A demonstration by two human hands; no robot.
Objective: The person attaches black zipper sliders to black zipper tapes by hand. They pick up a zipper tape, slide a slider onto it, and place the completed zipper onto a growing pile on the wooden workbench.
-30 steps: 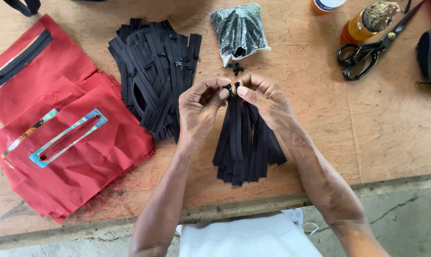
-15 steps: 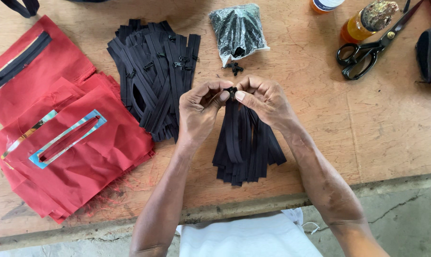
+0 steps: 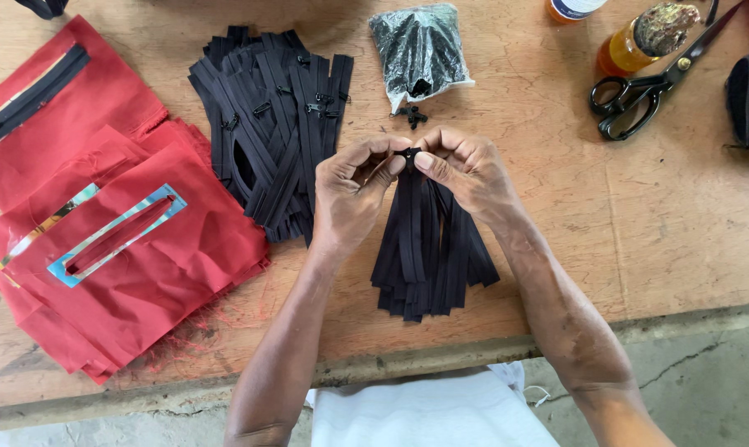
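At mid-bench, left hand and right hand are pinching shut on the top end of a black zipper tape bundle, its lower ends resting on the wooden table. Risk: the small slider may be slipping from the fingertips. Clear plastic bag is holding black sliders, a few spilling out beside it.

Sewing workshop: zippers, scissors, fabric

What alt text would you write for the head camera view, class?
Two hands, left hand and right hand, pinch the top of a bundle of black zipper strips on a wooden table, beside red fabric and scissors.
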